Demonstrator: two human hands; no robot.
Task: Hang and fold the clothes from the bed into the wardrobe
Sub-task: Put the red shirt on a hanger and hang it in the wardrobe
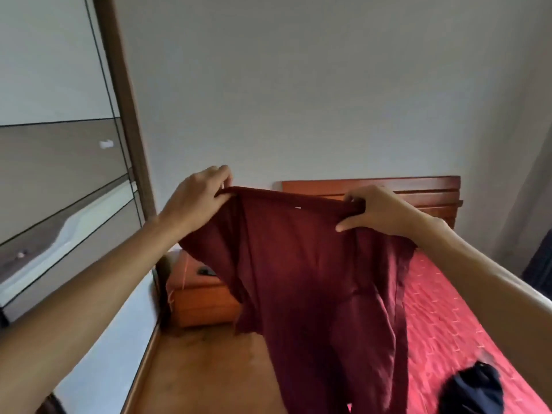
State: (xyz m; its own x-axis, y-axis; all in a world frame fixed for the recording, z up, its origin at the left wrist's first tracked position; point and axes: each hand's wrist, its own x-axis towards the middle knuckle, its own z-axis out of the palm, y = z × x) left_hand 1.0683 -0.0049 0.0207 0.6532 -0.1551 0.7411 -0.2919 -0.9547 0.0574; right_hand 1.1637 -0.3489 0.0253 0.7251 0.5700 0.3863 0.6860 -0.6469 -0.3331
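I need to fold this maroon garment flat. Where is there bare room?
The bedcover lies bare from the headboard to the dark clothes at the near end; the maroon garment hides part. The nightstand top holds a dark thing.

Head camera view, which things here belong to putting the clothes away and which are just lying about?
Job: maroon garment, pinched along its top edge by left hand and right hand; dark garment on the red bed; wardrobe.
Lying about: bedside cabinet, small dark object on it, headboard.
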